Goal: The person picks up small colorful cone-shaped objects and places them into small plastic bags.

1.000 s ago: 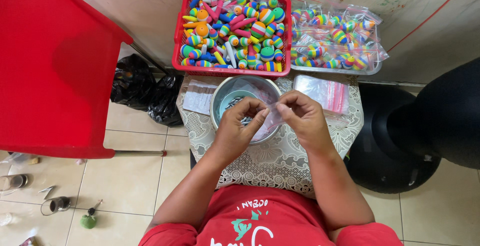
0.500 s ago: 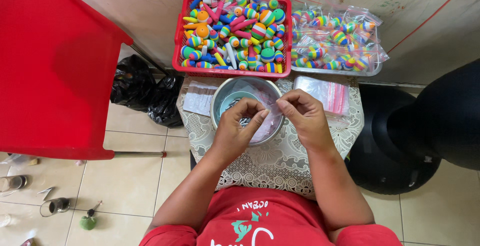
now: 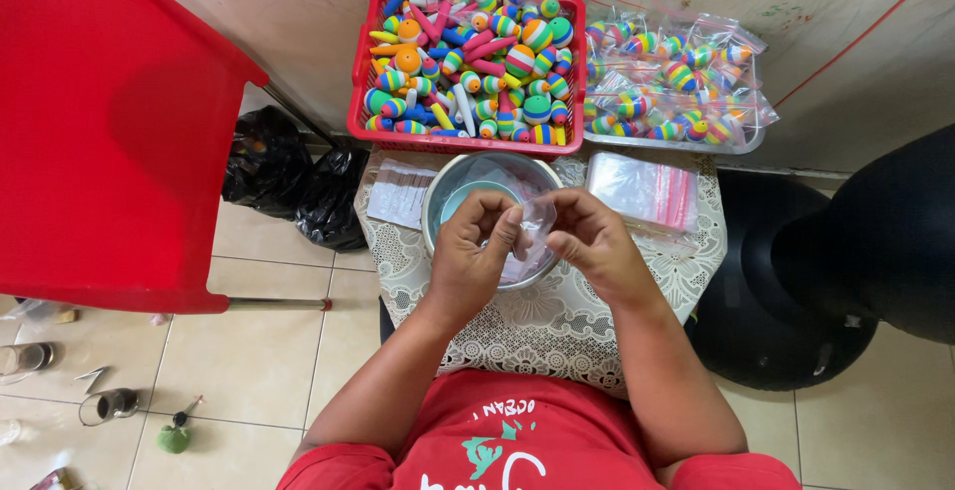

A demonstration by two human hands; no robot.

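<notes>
Hands pinching clear bag, over bowl

I saw a bright, evenly lit, sharp frame with soft daylight, faint shadows under the red plastic chair, mild glare on the round steel bowl, and wide-angle bending at the edges.

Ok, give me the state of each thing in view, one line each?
Left hand: pinching the small clear bag.
Right hand: pinching the same bag.
Small clear bag: held over the metal bowl.
Red basket: heaped with striped foam floats.
Clear tray: full of bagged floats.
Empty zip bags: stacked flat.
</notes>
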